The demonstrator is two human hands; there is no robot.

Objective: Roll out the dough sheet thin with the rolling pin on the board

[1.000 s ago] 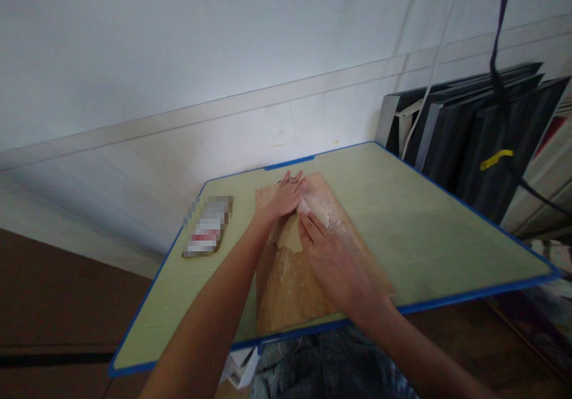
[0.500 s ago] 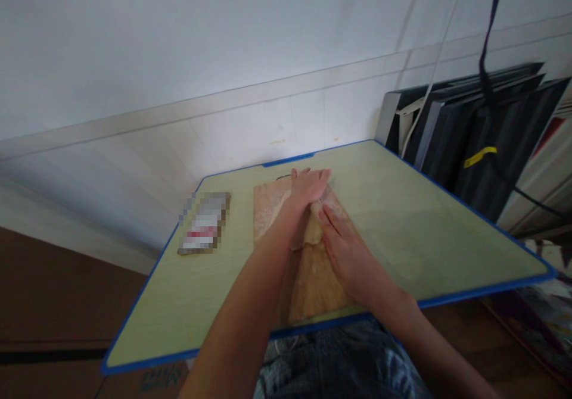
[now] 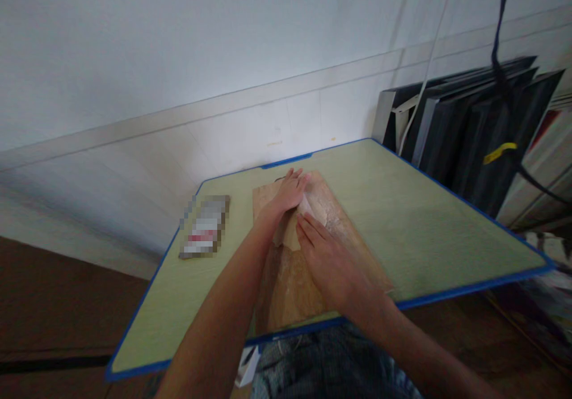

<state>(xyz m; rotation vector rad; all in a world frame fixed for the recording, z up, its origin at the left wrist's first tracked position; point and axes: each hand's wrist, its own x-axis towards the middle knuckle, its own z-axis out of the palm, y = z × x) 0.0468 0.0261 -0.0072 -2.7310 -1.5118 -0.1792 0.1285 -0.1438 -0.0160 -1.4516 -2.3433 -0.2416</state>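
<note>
A pale, flat piece of what looks like dough [image 3: 289, 235] lies on a wooden cutting board [image 3: 292, 286] dusted with white powder. My left hand [image 3: 291, 192] rests across its far part, fingers stretched out towards the wall, and covers some of it. Nearer to me, my right hand [image 3: 325, 256] lies flat along the right side of the dough, its fingers extended and touching it. Both palms face down, so the undersides of the hands are hidden.
The board lies on a light green table [image 3: 429, 232] with a blue rim. A blurred-out flat packet [image 3: 206, 226] sits at the left. Dark flat panels [image 3: 465, 131] lean by the wall at the right, behind a hanging black strap [image 3: 497, 47].
Both hands have shifted left across the board, and more of its powdered right side shows. The visible near part of the dough also sits further left.
</note>
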